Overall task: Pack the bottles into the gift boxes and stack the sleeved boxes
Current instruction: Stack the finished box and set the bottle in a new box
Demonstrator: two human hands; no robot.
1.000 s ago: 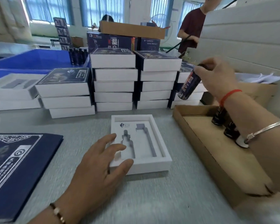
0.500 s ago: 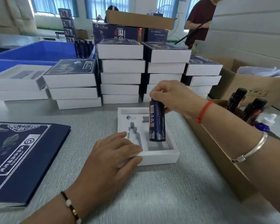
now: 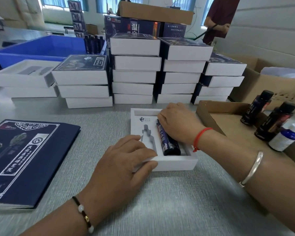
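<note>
Bottle (image 3: 169,142) flat in white gift box (image 3: 174,163), right hand (image 3: 177,123) gripping its top, left hand (image 3: 126,159) spread on box corner.

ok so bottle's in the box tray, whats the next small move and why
Probably lift the right hand off and fetch the small white dropper bottle: the dark bottle already lies in its slot in the tray, the neighbouring slot is empty, and the left hand steadies the tray.
</note>
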